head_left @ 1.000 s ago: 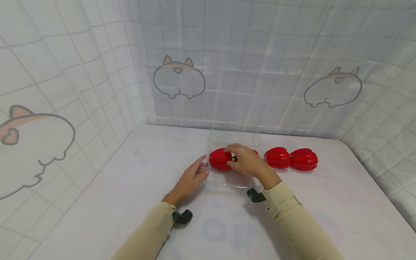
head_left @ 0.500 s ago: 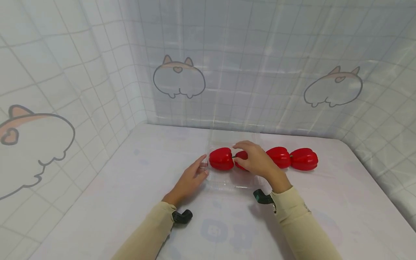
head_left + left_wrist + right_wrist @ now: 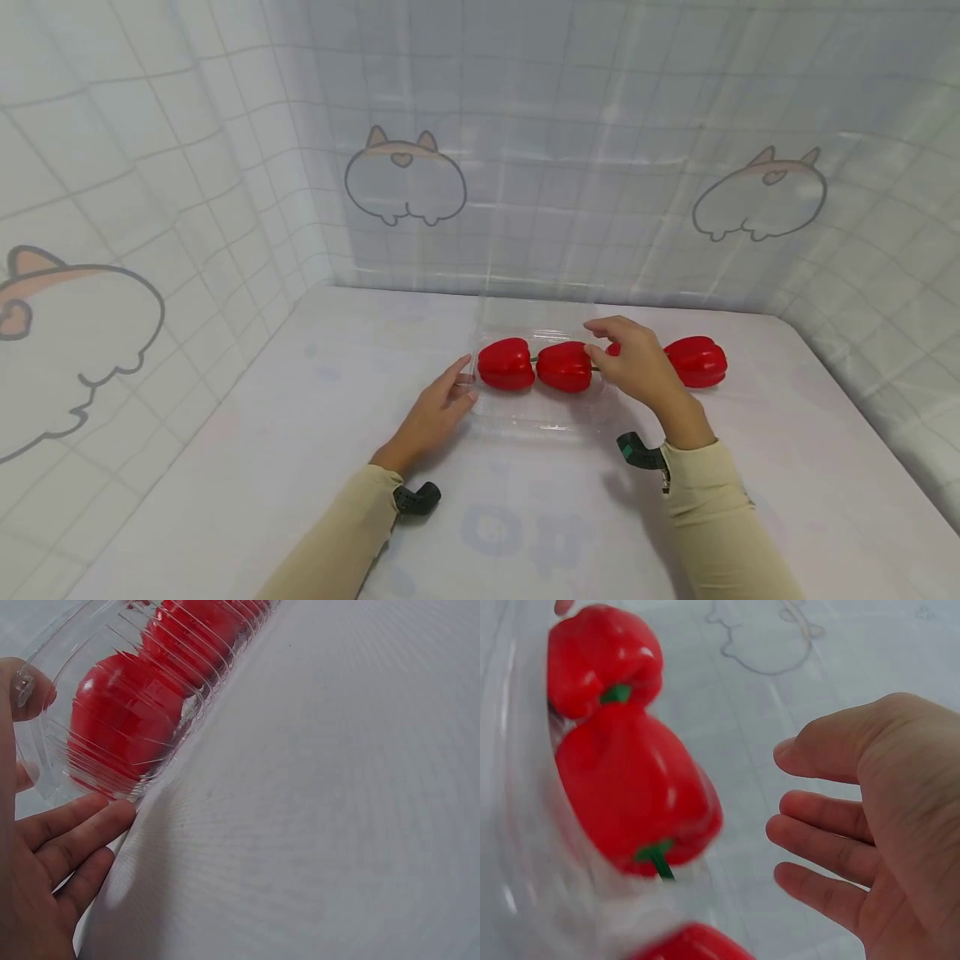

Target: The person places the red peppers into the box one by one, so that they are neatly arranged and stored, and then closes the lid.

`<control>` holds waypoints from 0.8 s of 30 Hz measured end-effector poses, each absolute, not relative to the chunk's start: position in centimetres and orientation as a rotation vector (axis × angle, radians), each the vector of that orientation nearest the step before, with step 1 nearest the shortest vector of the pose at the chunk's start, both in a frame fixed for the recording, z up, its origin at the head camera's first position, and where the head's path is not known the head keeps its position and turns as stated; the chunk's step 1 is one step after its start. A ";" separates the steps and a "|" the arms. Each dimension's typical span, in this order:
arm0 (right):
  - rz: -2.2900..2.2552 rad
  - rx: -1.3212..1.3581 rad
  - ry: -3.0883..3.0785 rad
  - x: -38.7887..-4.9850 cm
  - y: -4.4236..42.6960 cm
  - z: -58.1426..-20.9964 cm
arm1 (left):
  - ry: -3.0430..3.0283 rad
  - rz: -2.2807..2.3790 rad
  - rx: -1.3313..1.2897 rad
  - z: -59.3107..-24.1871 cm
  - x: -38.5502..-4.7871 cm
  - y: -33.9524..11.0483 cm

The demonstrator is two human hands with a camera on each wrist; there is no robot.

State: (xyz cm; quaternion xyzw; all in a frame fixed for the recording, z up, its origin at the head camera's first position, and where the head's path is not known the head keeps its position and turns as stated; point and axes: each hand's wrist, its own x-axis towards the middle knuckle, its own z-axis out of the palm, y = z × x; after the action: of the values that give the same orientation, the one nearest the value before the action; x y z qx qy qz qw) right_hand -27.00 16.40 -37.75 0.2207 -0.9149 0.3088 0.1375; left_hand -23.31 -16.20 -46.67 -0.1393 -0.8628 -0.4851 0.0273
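Observation:
A clear plastic clamshell container [image 3: 540,410] stands before me in the head view, its lid raised at the back. Two red bell peppers lie inside: one on the left [image 3: 506,364], another on the right [image 3: 565,367] with its green stem [image 3: 658,864]. My left hand [image 3: 427,421] rests against the container's left wall, fingers fairly straight. Beyond the container's right side, my right hand [image 3: 637,358] hovers with loosely bent fingers and nothing between them. It mostly covers a third red bell pepper [image 3: 612,349]. Just right of that one lies a further bell pepper [image 3: 697,362].
A pale cloth with faint prints covers the table [image 3: 300,483]. White curtains with a grid and cartoon animals [image 3: 405,179] enclose the back and sides. Dark wrist cameras [image 3: 417,498] sit below both hands.
My right hand has let go of the bell pepper on the container's left and moved right, past the second one and over the peppers outside. My left hand has stayed at the container wall.

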 end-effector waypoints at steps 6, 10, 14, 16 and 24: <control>0.891 0.576 -2.651 -26.9 18.4 -37.7 | -2.680 -1.495 -0.412 -46.7 -23.3 -16.2; 0.883 0.512 -2.642 -27.0 19.9 -37.8 | -2.681 -1.504 -0.407 -46.6 -23.3 -16.2; 0.909 0.425 -2.620 -27.0 21.6 -37.7 | -2.679 -1.511 -0.411 -46.6 -23.3 -16.2; 0.921 0.373 -2.607 -26.9 22.4 -37.6 | -2.679 -1.511 -0.412 -46.6 -23.3 -16.2; 0.963 0.188 -2.521 -26.9 25.2 -38.1 | -2.680 -1.499 -0.410 -46.8 -23.5 -16.2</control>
State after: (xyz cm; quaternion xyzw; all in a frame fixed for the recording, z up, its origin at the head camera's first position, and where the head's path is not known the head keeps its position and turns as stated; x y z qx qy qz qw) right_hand -26.95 25.22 -38.12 0.0677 -0.9098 0.3477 0.2165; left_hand -23.50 -16.15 -46.79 -0.1323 -0.8649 -0.4838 0.0216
